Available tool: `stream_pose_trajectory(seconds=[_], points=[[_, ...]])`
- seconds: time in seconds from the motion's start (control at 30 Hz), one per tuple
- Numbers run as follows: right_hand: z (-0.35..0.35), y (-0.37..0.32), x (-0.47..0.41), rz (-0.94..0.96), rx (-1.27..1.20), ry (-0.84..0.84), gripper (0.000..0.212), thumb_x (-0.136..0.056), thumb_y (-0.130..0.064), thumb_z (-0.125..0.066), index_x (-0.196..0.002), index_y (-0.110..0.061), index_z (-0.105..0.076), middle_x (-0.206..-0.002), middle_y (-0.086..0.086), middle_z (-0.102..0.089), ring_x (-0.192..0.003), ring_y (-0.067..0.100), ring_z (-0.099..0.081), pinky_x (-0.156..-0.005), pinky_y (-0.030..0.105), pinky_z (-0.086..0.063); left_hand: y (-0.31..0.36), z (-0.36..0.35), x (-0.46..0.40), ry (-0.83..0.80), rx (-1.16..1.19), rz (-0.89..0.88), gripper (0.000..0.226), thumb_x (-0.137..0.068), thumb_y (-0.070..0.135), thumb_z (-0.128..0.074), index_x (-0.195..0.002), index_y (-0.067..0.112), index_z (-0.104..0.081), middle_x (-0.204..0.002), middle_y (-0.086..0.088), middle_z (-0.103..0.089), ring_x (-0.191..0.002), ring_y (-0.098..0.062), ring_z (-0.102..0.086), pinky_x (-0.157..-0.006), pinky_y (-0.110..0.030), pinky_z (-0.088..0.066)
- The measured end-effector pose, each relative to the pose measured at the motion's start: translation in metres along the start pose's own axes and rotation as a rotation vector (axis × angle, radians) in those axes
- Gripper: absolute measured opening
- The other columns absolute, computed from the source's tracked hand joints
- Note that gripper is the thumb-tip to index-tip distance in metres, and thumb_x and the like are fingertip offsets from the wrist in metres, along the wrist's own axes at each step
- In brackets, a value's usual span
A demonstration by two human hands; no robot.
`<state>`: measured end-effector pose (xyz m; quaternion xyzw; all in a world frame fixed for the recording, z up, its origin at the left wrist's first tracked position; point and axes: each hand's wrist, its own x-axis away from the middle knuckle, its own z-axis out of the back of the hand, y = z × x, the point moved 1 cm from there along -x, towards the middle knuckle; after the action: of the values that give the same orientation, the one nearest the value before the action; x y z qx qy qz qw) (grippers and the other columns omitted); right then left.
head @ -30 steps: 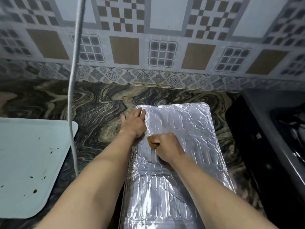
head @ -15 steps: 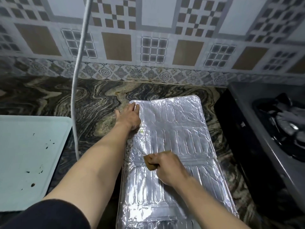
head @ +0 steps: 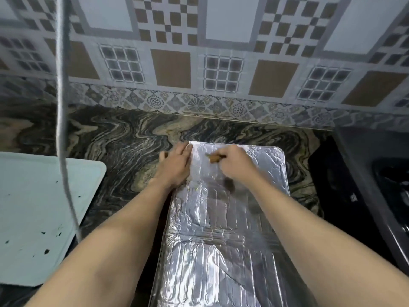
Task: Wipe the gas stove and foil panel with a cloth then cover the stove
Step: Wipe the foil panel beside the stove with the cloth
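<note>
Left hand (head: 176, 166) flat on foil panel (head: 221, 229), right hand (head: 235, 166) fingers gripping cloth (head: 214, 159)

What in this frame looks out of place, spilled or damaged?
Two things stand out. The pale tray at the left carries scattered dark specks, like crumbs or burnt bits. The foil panel lying flat on the counter is creased and wrinkled along its length. The right hand holds a brown cloth on the foil; the left hand presses its edge.

No readable text, labels, numbers — anywhere in view
</note>
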<state>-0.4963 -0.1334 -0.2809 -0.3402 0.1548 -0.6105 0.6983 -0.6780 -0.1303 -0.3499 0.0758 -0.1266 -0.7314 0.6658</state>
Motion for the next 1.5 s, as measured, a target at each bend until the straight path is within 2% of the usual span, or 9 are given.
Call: stream_pose_trajectory(seconds=[0.13, 0.37, 0.53, 0.67, 0.87, 1.03, 1.2, 1.37, 1.5], points=[[-0.015, -0.001, -0.054, 0.027, 0.151, 0.085, 0.028, -0.082, 0.0, -0.049, -0.091, -0.011, -0.073, -0.087, 0.013, -0.072, -0.086, 0.031, -0.065, -0.076, 0.04, -0.056, -0.027, -0.004, 0.018, -0.07, -0.113, -0.03, 0.054, -0.104, 0.039, -0.024, -0.156, 0.027, -0.015, -0.163, 0.01, -0.007, -0.15, -0.009, -0.002, -0.114, -0.052, -0.01], [-0.063, 0.001, -0.069, 0.029, 0.339, 0.094, 0.027, -0.087, -0.006, -0.053, -0.107, -0.017, -0.069, -0.106, 0.014, -0.067, -0.1, 0.033, -0.06, -0.091, 0.036, -0.049, -0.03, -0.026, 0.032, 0.015, -0.18, -0.008, 0.054, -0.103, 0.032, -0.023, -0.155, 0.031, -0.011, -0.162, 0.016, -0.002, -0.149, -0.005, -0.001, -0.115, -0.048, -0.012], [-0.089, 0.02, -0.054, 0.227, 0.298, 0.159, 0.026, -0.072, 0.002, -0.05, -0.078, -0.02, -0.062, -0.073, -0.001, -0.069, -0.079, 0.025, -0.065, -0.08, 0.03, -0.051, -0.031, -0.029, 0.034, 0.062, -0.168, -0.017, 0.053, -0.103, 0.031, -0.02, -0.156, 0.029, -0.013, -0.162, 0.016, -0.005, -0.149, -0.005, -0.003, -0.114, -0.046, -0.011], [-0.099, 0.012, 0.002, 0.327, 0.271, 0.113, 0.041, -0.062, 0.018, -0.045, -0.081, -0.011, -0.066, -0.075, -0.001, -0.069, -0.074, 0.024, -0.062, -0.085, 0.027, -0.045, -0.03, -0.028, 0.036, 0.07, -0.173, -0.019, 0.052, -0.104, 0.03, -0.02, -0.155, 0.026, -0.016, -0.162, 0.014, -0.009, -0.149, -0.007, -0.006, -0.113, -0.047, -0.011], [-0.125, 0.011, 0.054, 0.456, 0.354, 0.079, 0.041, -0.062, 0.007, -0.053, -0.07, -0.033, -0.046, -0.068, -0.016, -0.053, -0.067, 0.011, -0.054, -0.083, 0.032, -0.043, -0.03, -0.029, 0.036, 0.071, -0.172, -0.017, 0.052, -0.103, 0.029, -0.02, -0.155, 0.026, -0.018, -0.162, 0.014, -0.011, -0.149, -0.006, -0.008, -0.112, -0.052, -0.015], [-0.134, 0.006, 0.092, 0.481, 0.317, -0.031, 0.034, -0.052, 0.009, -0.048, -0.069, -0.019, -0.055, -0.068, -0.008, -0.055, -0.069, 0.011, -0.05, -0.075, 0.022, -0.027, -0.032, -0.03, 0.035, 0.065, -0.185, -0.016, 0.054, -0.102, 0.027, -0.023, -0.155, 0.025, -0.017, -0.162, 0.014, -0.01, -0.149, -0.006, -0.009, -0.113, -0.056, -0.015], [-0.141, 0.009, 0.132, 0.509, 0.283, -0.089, 0.037, -0.058, 0.006, -0.054, -0.086, -0.013, -0.068, -0.087, -0.007, -0.068, -0.086, 0.011, -0.059, -0.088, 0.035, -0.042, -0.03, -0.027, 0.037, 0.049, -0.17, -0.029, 0.054, -0.102, 0.027, -0.023, -0.155, 0.025, -0.016, -0.163, 0.012, -0.008, -0.149, -0.008, -0.008, -0.113, -0.056, -0.014], [-0.112, -0.013, 0.142, 0.178, -0.028, -0.317, 0.04, -0.082, 0.008, -0.05, -0.105, -0.013, -0.074, -0.098, 0.001, -0.076, -0.086, 0.0, -0.065, -0.087, 0.01, -0.045, -0.03, -0.026, 0.038, 0.039, -0.158, -0.044, 0.054, -0.102, 0.026, -0.023, -0.155, 0.025, -0.015, -0.163, 0.012, -0.007, -0.15, -0.01, -0.007, -0.114, -0.056, -0.011], [-0.066, -0.02, 0.098, 0.02, -0.208, -0.39, 0.031, -0.09, 0.001, -0.052, -0.103, -0.018, -0.073, -0.091, -0.001, -0.073, -0.074, 0.004, -0.064, -0.068, 0.015, -0.05, -0.032, -0.028, 0.036, 0.06, -0.144, -0.049, 0.053, -0.103, 0.027, -0.021, -0.155, 0.025, -0.017, -0.163, 0.012, -0.009, -0.149, -0.01, -0.007, -0.114, -0.056, -0.011]])
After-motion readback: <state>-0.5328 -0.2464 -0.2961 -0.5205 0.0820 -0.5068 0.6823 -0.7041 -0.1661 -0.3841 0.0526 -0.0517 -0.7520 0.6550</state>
